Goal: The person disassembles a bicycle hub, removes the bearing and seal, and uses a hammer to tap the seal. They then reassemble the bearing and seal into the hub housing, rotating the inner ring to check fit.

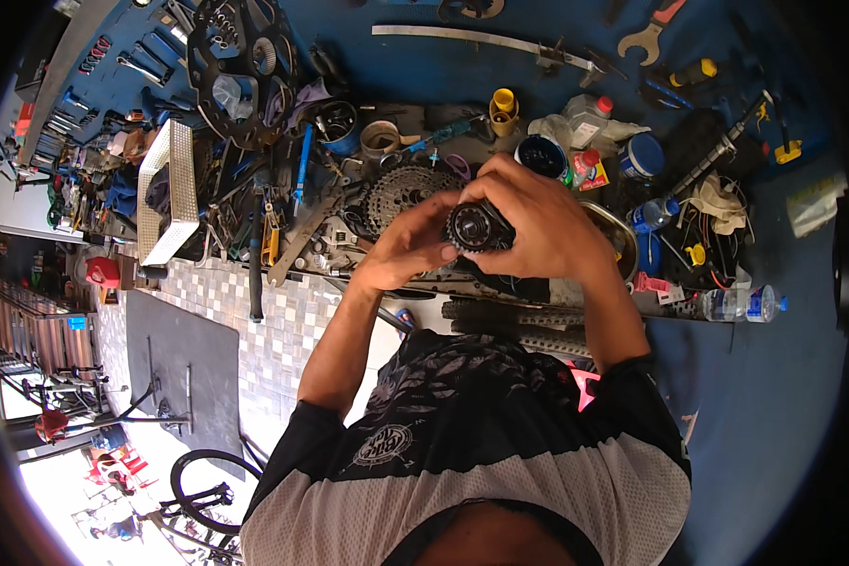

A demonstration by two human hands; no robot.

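Note:
Above the workbench's front edge, both hands hold a black, round bicycle part that looks like a hub (474,227), its toothed ring and centre bore facing up. My left hand (407,243) grips it from the left, thumb at the near edge. Curled over its far and right sides is my right hand (544,224), with the thumb beneath. The fingers hide much of its body. Just behind my left hand lies a large sprocket cassette (404,195), partly covered by that hand. A metal bowl (623,234) shows beyond my right wrist.
Tools and small parts clutter the bench, including a wrench (297,247) and a perforated metal tray (172,193). Tubs, including a blue-lidded one (643,154), and a plastic bottle (740,304) stand right. Tyres (509,316) lie below the bench edge. Tools hang on the blue wall (538,80).

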